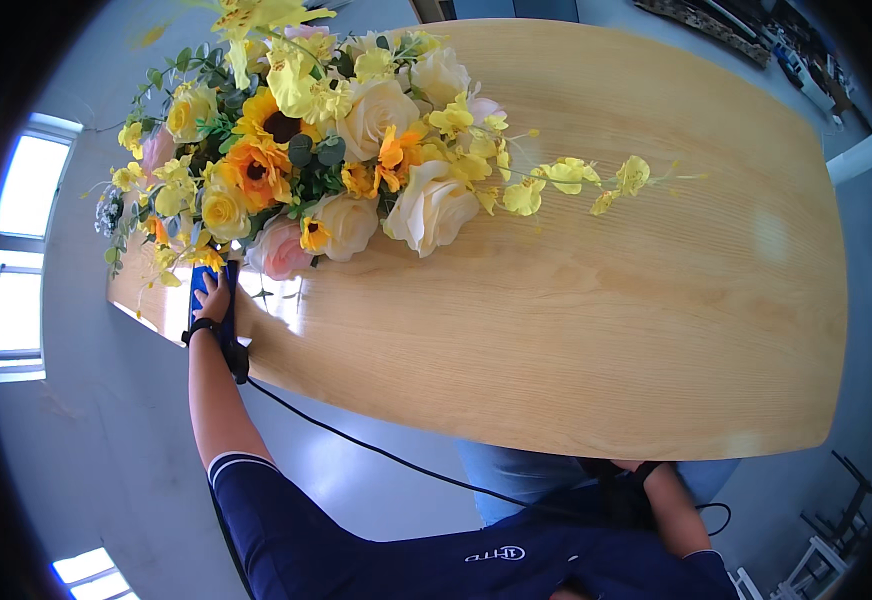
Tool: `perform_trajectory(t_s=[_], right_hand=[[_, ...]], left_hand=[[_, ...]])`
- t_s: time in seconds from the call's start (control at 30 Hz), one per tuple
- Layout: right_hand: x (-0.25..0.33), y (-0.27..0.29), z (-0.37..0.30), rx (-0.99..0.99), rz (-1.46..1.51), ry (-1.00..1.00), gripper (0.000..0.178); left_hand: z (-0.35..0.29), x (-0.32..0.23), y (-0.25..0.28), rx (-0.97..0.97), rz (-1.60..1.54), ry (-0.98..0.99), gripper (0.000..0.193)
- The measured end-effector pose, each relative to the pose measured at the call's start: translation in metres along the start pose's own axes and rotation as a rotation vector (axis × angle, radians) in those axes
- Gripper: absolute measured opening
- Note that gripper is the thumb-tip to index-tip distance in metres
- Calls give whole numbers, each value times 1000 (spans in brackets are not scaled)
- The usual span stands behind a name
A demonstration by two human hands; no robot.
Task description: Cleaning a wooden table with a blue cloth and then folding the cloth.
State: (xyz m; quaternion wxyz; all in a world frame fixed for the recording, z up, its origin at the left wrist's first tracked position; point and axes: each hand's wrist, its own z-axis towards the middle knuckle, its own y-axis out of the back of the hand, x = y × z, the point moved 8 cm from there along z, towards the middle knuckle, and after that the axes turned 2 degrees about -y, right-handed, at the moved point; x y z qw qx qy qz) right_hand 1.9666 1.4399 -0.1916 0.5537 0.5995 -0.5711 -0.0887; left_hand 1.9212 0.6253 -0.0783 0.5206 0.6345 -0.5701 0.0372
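My left hand [214,298] reaches out to the table's left end. Its fingers lie spread over a dark blue flat object [230,285], whose kind I cannot make out. Just beyond the fingertips stands a large bunch of artificial-looking flowers [306,150], with cream roses, a sunflower, orange and pink blooms and yellow sprays. A black band circles my left wrist. Below the table's front edge, my right hand [628,465] sits close to my lap. Its fingers are hidden by the table edge and something dark.
The light wooden table [606,330] has rounded corners. A yellow flower spray [576,175] sticks out rightward over it. A black cable [376,455] runs from beside my left wrist to my lap. Stools [816,565] stand at the lower right; windows [26,240] are at the left.
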Motion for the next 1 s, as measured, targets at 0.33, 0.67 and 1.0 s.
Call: perform_trajectory(t_s=[0.33,0.67,1.0], right_hand=[[8,-6,14,14,33,26,47],[11,10,15,-79,164,49,45],[13,4,-6,-21,129,129,44]], left_hand=[[9,-61,34,-60,-36,-144,51],[-62,-121,58,-251,304,-385,46],[-180,-205,129,-208,-225,-384,61]])
